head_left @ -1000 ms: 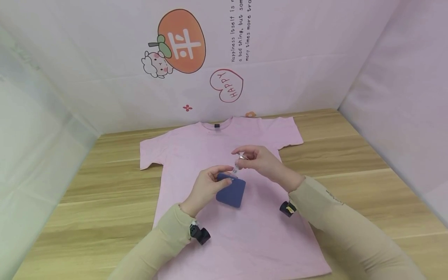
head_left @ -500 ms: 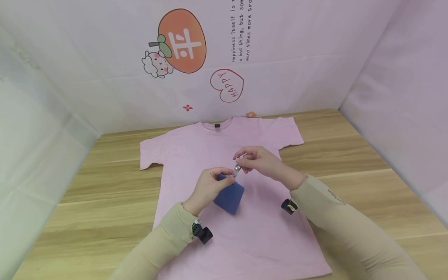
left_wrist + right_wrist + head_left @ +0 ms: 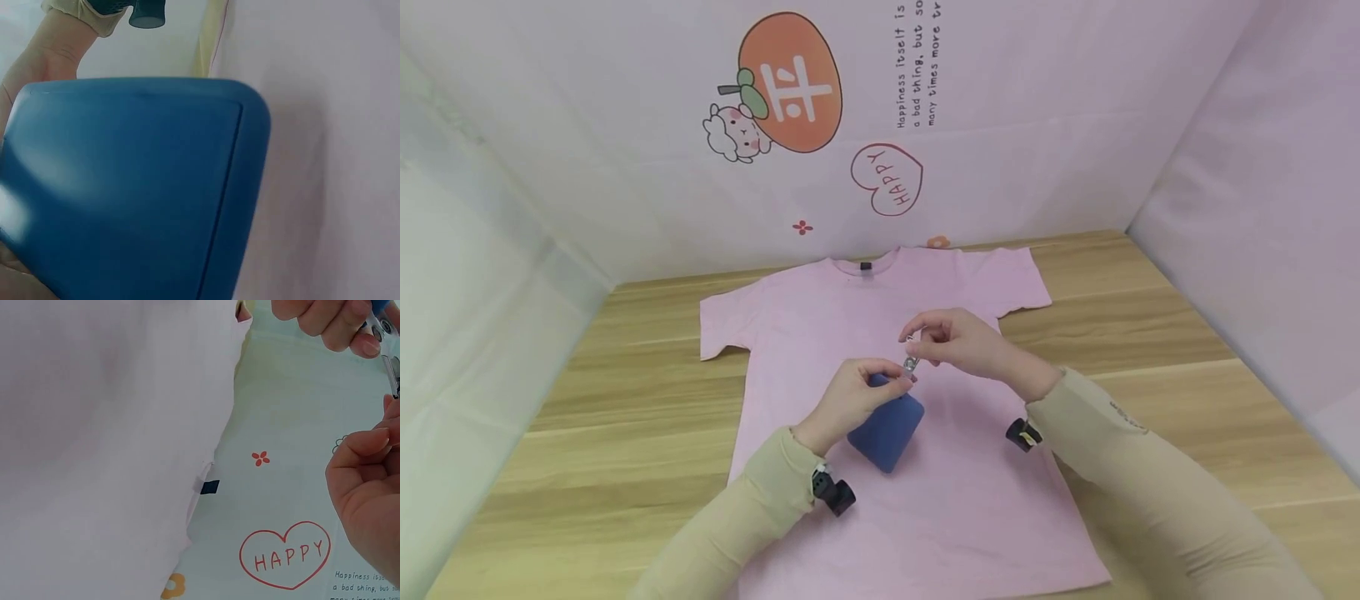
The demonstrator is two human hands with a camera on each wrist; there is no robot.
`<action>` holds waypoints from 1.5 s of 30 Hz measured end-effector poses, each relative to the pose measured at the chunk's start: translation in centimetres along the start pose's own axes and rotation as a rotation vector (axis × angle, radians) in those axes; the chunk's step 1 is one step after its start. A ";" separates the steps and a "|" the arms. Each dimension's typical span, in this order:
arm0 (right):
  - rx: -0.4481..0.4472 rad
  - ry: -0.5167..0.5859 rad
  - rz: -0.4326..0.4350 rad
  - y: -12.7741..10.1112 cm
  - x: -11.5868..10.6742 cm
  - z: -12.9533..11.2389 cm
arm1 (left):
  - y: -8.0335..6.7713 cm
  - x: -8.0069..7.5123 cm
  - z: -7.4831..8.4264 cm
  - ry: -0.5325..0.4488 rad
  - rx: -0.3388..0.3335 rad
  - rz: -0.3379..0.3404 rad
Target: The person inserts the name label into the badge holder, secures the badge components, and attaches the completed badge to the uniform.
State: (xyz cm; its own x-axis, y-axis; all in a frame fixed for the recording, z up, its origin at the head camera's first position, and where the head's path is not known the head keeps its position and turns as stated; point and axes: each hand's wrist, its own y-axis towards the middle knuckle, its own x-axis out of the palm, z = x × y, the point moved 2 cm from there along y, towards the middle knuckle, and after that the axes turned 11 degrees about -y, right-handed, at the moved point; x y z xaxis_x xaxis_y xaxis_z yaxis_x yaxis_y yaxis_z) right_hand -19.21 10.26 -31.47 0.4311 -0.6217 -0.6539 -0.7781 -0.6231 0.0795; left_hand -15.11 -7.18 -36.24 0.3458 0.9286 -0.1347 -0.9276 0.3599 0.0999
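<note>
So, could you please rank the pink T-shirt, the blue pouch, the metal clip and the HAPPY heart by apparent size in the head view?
1. T-shirt
2. Pouch, though it is nearer the camera than the heart
3. HAPPY heart, on the far wall, so unsure against the pouch
4. Clip

Matt blue pouch [image 3: 887, 429], shiny metal clasp [image 3: 911, 363]

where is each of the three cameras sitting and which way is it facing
Head: worn on the head, looking forward and down at the wooden table, pink T-shirt, left hand gripping a blue pouch, right hand pinching its metal clip; both sleeves show.
Left wrist: under the left hand, filled by the pouch; a wrist shows.
Right wrist: looks past the shirt to the wall's HAPPY heart; fingers show.
Shared: shirt in all three; heart in head and right wrist.
</note>
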 end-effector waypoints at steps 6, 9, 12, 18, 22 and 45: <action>-0.025 -0.061 -0.013 0.0 -0.1 -0.3 | 0.2 0.2 0.1 0.002 -0.043 -0.052; -0.031 -0.066 -0.012 0.0 -0.2 -0.4 | 0.3 0.2 0.1 0.007 -0.044 -0.054; -0.034 -0.062 -0.007 0.0 0.0 -0.3 | 0.3 0.3 0.1 0.016 -0.027 -0.057; -0.026 -0.042 -0.010 -0.1 0.3 -0.1 | 0.2 0.5 0.4 0.051 0.029 -0.063; -0.034 -0.039 -0.019 -0.2 0.5 -0.1 | 0.0 0.6 0.4 0.064 0.053 -0.061; -0.058 -0.060 -0.017 -0.5 0.6 0.7 | -0.1 1.1 0.4 0.091 0.068 -0.036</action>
State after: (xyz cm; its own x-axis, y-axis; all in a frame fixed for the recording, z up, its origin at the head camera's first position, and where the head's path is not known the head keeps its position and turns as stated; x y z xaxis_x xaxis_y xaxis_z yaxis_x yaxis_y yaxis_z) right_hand -18.88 10.50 -32.43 0.4143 -0.5821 -0.6997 -0.7421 -0.6611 0.1106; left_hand -14.56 -6.18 -36.00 0.3615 0.9041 -0.2281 -0.9020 0.4010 0.1600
